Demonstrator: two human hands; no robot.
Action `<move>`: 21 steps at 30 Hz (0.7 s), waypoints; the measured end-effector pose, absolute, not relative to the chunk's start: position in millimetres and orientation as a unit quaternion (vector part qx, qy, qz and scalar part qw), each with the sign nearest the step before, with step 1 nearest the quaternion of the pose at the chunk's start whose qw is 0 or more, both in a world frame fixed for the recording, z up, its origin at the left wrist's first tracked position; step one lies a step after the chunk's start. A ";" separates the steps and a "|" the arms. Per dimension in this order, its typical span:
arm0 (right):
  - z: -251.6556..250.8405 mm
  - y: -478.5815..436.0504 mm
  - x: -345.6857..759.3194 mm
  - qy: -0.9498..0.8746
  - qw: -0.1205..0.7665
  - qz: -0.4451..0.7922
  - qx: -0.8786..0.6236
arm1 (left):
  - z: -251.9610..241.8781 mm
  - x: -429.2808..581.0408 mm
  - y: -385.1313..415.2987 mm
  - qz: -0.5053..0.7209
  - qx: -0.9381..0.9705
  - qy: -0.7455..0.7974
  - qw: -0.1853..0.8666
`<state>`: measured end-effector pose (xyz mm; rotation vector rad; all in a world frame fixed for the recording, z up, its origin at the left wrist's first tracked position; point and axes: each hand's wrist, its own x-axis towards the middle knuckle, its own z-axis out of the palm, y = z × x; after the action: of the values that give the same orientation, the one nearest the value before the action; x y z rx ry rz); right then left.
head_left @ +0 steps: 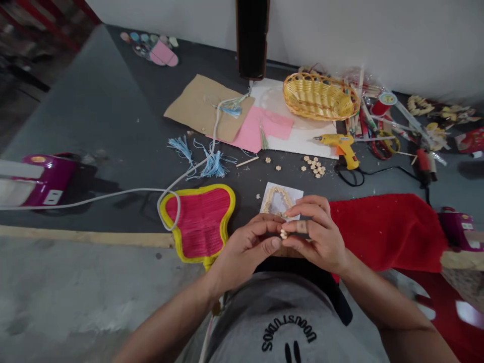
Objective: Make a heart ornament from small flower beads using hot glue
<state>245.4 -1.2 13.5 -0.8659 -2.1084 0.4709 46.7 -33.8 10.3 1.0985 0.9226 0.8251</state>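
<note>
Two-handed pinch on small pale bead piece [283,234]: left hand [247,247], right hand [321,234], fingertips closed around it, just before white card [278,199] with bead outline. Probably positioning step; calls for steady, fine alignment.

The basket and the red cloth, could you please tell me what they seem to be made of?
The basket looks like woven wicker or a plastic imitation, glossy yellow, with interlaced strands. The red cloth seems soft fleece or felt: matte, with a fuzzy surface.
</note>
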 end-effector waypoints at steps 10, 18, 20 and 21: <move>25.0 -5.8 262.4 -0.840 0.394 0.193 -0.319 | 4.9 72.2 -40.8 0.377 0.354 0.411 0.750; 18.2 101.6 363.5 -0.754 0.270 0.044 -0.597 | 3.9 71.7 -40.6 0.331 0.452 0.423 0.712; 8.4 132.2 383.3 -0.708 0.191 0.076 -0.676 | 5.3 72.0 -40.3 0.324 0.463 0.417 0.712; 4.2 143.7 388.7 -0.686 0.159 0.107 -0.702 | 6.3 72.0 -40.0 0.320 0.468 0.414 0.712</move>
<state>388.7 143.7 4.2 -2.0057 -1.9620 0.3069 72.0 -40.0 6.3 1.0385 0.9181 0.7092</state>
